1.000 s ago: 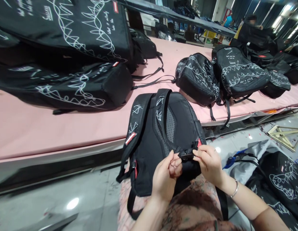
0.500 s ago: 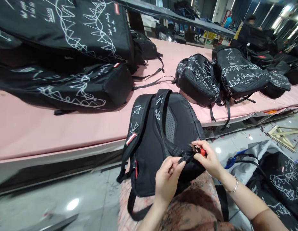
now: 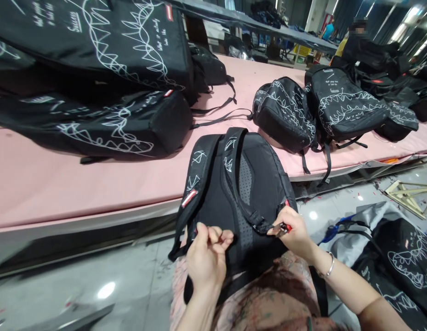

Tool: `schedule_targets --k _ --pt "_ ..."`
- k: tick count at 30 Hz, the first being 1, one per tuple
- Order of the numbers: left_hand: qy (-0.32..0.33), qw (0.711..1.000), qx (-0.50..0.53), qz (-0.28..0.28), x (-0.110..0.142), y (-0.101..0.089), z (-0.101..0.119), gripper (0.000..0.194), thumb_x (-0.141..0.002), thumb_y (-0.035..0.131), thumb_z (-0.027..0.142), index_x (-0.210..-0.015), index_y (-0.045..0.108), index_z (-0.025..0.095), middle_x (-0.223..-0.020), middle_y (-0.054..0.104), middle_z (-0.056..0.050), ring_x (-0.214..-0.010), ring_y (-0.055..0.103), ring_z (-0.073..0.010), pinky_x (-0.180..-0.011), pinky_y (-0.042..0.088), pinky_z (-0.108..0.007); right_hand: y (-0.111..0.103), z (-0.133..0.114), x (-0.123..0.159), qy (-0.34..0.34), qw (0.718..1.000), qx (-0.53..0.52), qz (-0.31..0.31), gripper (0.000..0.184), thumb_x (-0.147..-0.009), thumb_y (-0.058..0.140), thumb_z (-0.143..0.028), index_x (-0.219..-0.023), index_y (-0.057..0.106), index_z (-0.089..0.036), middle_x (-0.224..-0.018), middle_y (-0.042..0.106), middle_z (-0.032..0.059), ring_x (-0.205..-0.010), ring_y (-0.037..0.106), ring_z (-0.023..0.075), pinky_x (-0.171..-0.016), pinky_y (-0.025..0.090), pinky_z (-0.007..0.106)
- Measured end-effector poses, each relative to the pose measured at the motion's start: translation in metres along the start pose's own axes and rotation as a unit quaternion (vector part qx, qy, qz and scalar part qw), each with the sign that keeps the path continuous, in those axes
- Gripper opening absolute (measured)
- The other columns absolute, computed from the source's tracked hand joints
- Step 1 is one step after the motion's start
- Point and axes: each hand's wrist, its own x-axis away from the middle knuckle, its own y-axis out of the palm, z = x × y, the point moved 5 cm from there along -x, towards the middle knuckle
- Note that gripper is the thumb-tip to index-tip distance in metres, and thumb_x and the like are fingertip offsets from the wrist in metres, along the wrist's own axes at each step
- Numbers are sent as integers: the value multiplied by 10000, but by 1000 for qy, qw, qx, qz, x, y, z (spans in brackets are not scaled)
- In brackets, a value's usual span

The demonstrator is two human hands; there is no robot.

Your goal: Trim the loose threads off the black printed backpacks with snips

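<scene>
A black backpack [image 3: 264, 170] rests on my lap and leans against the table edge, its back panel and shoulder straps facing up. My right hand [image 3: 294, 230] is closed around small red-handled thread snips [image 3: 281, 229], whose metal blades point left. The blades are beside the lower end of the right-hand shoulder strap [image 3: 249, 214]. Above the left part of the back panel, my left hand [image 3: 208, 257] has its fingers curled in; whatever they may hold is too small to see.
A long pink-topped table [image 3: 130, 184] carries several black backpacks with white line drawings, such as a large one [image 3: 130, 124] at left and another [image 3: 351, 105] at right. More bags [image 3: 399, 248] lie low at right, near a metal frame [image 3: 408, 197]. People stand in the background.
My left hand has let go of the strap end and moved left and slightly down. The snips have turned in my right hand and moved slightly down beside the strap.
</scene>
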Motion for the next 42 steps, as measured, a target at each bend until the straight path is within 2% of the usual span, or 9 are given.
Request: schedule_targets --k 4,8,10,13,17,21,29,36,42 --pt "-46 990 -107 -83 9 15 -10 428 -548 751 518 -678 573 151 -653 535 31 -624 545 -114 -554 453 -210 5 -3 3 -22 1000 12 -10 135 -732 618 -86 -647 601 -189 -643 517 -5 -619 490 127 -534 388 237" --pt "-24 978 -137 -156 17 32 -21 360 -601 755 363 -569 464 153 -547 379 75 -510 360 -50 -480 337 -157 4 -13 1 -45 997 34 -57 143 -764 538 -73 -713 606 -188 -689 531 2 -666 509 131 -597 415 246" --pt "-16 978 -132 -162 18 33 -21 309 -621 733 347 -592 498 149 -563 408 65 -532 364 -57 -495 333 -161 -3 -15 -4 -27 996 44 -72 113 -741 601 -128 -838 599 -186 -779 557 16 -728 525 145 -660 439 267" --pt "-22 975 -138 -171 20 34 -17 237 -640 699 340 -653 565 145 -602 466 43 -571 393 -74 -520 341 -172 -19 -15 -15 -16 997 51 -61 246 -758 616 -192 -998 558 -187 -918 562 50 -845 533 173 -756 446 310" --pt "-20 969 -164 -181 26 38 -9 189 -666 648 326 -674 574 152 -613 464 41 -585 395 -83 -528 331 -176 -28 -13 -27 -53 994 57 -72 115 -842 531 -198 -949 572 -188 -905 551 61 -873 538 181 -773 440 329" --pt "-15 971 -169 -168 30 43 -4 214 -652 642 311 -600 501 160 -575 433 50 -552 355 -75 -501 305 -173 -23 -11 -32 -80 989 57 -107 106 -845 545 -209 -943 575 -184 -894 549 62 -877 541 184 -776 441 336" --pt "-6 971 -180 -156 26 37 -9 265 -640 659 334 -586 461 167 -558 379 59 -529 325 -70 -480 298 -171 -23 -16 -33 -96 987 62 -110 113 -860 535 -219 -960 575 -183 -896 547 64 -873 540 179 -763 453 330" --pt "1 960 -208 -186 25 37 -12 206 -674 631 350 -665 562 156 -624 493 21 -587 409 -97 -538 340 -193 -20 -26 -35 -160 971 129 -122 117 -884 510 -254 -932 591 -184 -895 564 75 -839 547 179 -725 462 320" --pt "6 960 -211 -185 24 36 -12 201 -681 630 349 -744 608 158 -655 514 18 -612 425 -103 -567 350 -195 -19 -28 -37 -169 964 167 -123 126 -890 497 -242 -857 602 -181 -875 578 73 -807 544 174 -717 444 313"
